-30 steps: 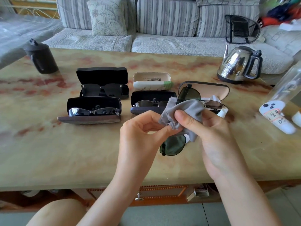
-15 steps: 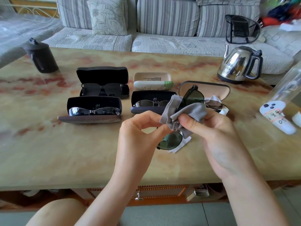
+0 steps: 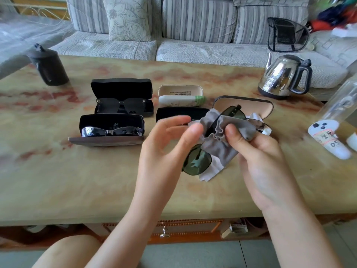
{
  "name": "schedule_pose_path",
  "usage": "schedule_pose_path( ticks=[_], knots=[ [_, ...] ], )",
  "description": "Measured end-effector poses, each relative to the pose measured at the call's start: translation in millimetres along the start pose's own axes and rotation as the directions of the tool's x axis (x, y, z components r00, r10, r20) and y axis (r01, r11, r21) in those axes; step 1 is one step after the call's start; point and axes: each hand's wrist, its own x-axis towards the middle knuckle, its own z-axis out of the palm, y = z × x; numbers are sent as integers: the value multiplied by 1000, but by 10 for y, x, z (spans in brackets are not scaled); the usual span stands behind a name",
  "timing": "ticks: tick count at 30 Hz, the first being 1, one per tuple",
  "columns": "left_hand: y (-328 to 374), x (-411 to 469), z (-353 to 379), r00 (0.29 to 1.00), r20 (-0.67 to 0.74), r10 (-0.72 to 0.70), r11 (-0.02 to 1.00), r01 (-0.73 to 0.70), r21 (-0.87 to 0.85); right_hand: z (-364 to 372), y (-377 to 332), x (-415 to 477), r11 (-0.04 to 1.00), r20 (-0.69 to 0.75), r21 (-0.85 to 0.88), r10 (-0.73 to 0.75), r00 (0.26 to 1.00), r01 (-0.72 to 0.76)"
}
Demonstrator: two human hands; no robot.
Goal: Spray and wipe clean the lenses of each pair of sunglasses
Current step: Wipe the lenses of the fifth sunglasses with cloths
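1. Pinching the grey cloth (image 3: 222, 144) around the upper lens of the green-lensed sunglasses (image 3: 196, 163), the right hand (image 3: 258, 157) grips both between thumb and fingers;
2. the sunglasses sit tilted above the bench (image 3: 77, 180), in front of the open tan case (image 3: 251, 105); the lower lens hangs bare below the cloth;
3. the left hand (image 3: 164, 151) is blurred, its fingers loosely curved and holding nothing, thumb just beside the cloth.

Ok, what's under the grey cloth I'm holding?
Green-lensed sunglasses: one lens pokes out above the grey cloth, one below. The cloth covers the bridge and the rest of the frame. The right hand pinches the cloth.
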Motion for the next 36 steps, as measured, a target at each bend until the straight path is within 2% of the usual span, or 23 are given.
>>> schedule_pose_path(
  ticks=[2, 4, 9, 14, 20, 24, 27, 30, 33, 36],
  knots=[
    [-3, 18, -43, 993, -64, 99, 994, -96, 56, -49, 0, 17, 1000, -32, -8, 4, 999, -4],
    [-12, 26, -64, 982, -62, 179, 978, -171, 119, -80, 0, 20, 1000, -44, 8, 18, 999, -17],
    [-29, -9, -8, 980, 70, 184, 956, -195, 218, -64, 6, 4, 998, -5, 40, 49, 999, -49],
    [-54, 6, -22, 974, 72, 214, 926, -226, 302, -70, 28, 15, 997, 21, 28, 68, 997, -68],
    [-97, 19, -26, 979, 144, 146, 919, -188, 346, -71, 11, 3, 998, 48, 22, 61, 997, -62],
    [-145, -2, 4, 967, 239, 93, 913, -179, 367, -33, 86, 16, 997, -21, 0, 71, 997, -71],
    [-159, -36, 56, 964, 223, 143, 916, -214, 339, -41, 127, 26, 997, -47, -55, 47, 998, -50],
    [-153, -33, 48, 971, 152, 184, 929, -222, 295, -52, 100, 4, 996, 47, -88, 30, 998, -26],
    [-176, -6, 2, 963, 112, 246, 891, -270, 364, -37, 79, -15, 992, 109, -103, 82, 991, -71],
    [-184, 12, -14, 954, 155, 258, 855, -300, 423, -60, 73, -10, 989, 102, -127, 87, 991, -74]
  ],
)
